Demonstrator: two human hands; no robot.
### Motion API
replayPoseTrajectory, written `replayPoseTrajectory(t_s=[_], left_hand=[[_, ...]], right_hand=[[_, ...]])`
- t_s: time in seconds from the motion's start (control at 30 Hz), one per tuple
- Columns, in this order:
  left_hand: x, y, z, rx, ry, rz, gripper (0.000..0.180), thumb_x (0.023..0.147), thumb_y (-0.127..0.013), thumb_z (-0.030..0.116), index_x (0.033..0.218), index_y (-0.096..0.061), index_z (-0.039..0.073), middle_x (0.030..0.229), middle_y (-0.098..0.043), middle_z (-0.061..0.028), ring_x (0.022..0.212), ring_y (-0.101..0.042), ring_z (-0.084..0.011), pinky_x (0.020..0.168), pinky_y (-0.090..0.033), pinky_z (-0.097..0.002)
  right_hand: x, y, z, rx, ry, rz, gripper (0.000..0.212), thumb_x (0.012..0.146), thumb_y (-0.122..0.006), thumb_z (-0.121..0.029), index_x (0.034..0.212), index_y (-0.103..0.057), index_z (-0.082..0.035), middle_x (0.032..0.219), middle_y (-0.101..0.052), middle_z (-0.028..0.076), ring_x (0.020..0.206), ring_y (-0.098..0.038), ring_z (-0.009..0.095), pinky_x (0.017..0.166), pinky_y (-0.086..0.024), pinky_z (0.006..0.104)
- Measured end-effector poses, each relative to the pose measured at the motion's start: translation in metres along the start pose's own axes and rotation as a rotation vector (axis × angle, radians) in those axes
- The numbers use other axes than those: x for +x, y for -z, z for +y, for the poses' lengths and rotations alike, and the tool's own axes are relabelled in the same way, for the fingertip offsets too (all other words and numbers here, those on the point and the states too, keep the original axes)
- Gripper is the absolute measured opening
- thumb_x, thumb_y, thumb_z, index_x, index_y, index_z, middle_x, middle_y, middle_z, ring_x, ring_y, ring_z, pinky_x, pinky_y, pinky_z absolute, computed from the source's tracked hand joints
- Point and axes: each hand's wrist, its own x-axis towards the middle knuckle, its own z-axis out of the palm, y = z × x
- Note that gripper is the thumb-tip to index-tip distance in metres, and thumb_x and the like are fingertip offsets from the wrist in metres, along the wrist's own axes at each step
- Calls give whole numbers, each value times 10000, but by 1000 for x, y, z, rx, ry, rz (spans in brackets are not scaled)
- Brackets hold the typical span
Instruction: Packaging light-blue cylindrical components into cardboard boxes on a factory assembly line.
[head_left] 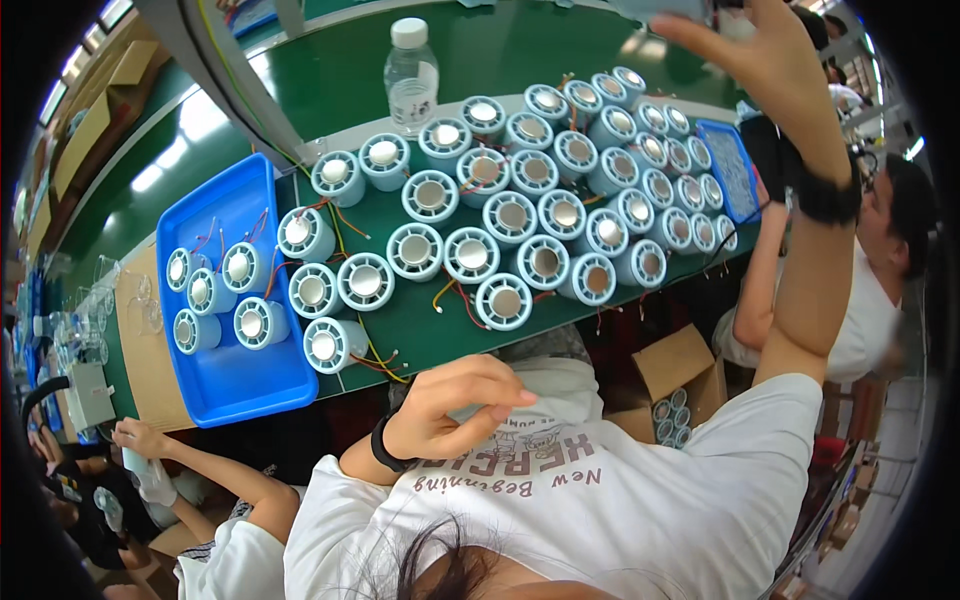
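My left hand [455, 408], with a black band at its wrist, hovers in front of my shirt near the table's front edge. Its fingers are loosely curled in, and I see nothing in them. Raised high at the upper right is my right hand [765, 60], thumb stretched away from the other fingers, whose ends the picture cuts off. The thumb tip overlaps a blurred blue-grey thing [660, 8]; I cannot tell whether they touch. Nearest my left hand stand light-blue round motors [504, 301] with silver discs and thin coloured wires, spread over the green tabletop [400, 310].
A blue tray [235, 385] holding several motors lies at the left. A clear bottle [411, 85] stands behind the rows. At the right is a smaller blue tray [727, 170] beside a co-worker [870, 270]. Below the table an open carton [675, 370] holds more motors.
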Motion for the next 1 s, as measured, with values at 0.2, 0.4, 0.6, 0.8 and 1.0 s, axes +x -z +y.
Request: replayPoseTrajectory(t_s=[0.2, 0.4, 0.6, 0.8, 1.0], left_hand=[[21, -53, -22, 166, 29, 26, 705, 796, -683, -75, 1439, -409, 19, 1400, -454, -220, 1132, -608, -290, 953, -504, -375], [44, -103, -51, 263, 31, -96, 752, 733, -815, 27, 1397, -463, 10, 1429, -416, -182, 1170, -586, -274, 919, -537, -379], [52, -119, -66, -437, 466, -94, 665, 852, -734, 95, 1407, -390, -30, 1331, -507, -190, 1156, -600, -278, 919, -554, -390], [65, -117, -59, -819, 849, -220, 546, 991, -559, 270, 1373, -370, -71, 1199, -597, -229, 1037, -665, -315, 865, -581, -403], [65, -122, -71, -903, 1047, -295, 550, 1029, -452, 344, 1368, -368, -81, 1135, -626, -264, 953, -693, -344, 832, -590, -409]], right_hand=[[-164, 14, 10, 417, -267, -510, 700, 735, -825, -209, 1344, -518, -52, 1050, -654, 71, 902, -616, 116, 782, -496, 253], [-263, -19, 0, 743, -490, -496, 698, 828, -713, -486, 1313, -537, -15, 956, -668, 71, 824, -617, 125, 730, -484, 244], [-309, -31, 15, 1014, -696, -354, 1014, 806, -409, -830, 1342, -524, 22, 898, -676, 94, 772, -639, 134, 687, -489, 245], [-325, -28, 22, 932, -583, -385, 1027, 817, -387, -831, 1372, -494, 26, 896, -673, 104, 791, -661, 151, 658, -500, 248], [-338, -37, 18, 825, -490, -305, 948, 794, -539, -787, 1270, -549, 34, 916, -671, 105, 797, -665, 168, 686, -517, 261]])
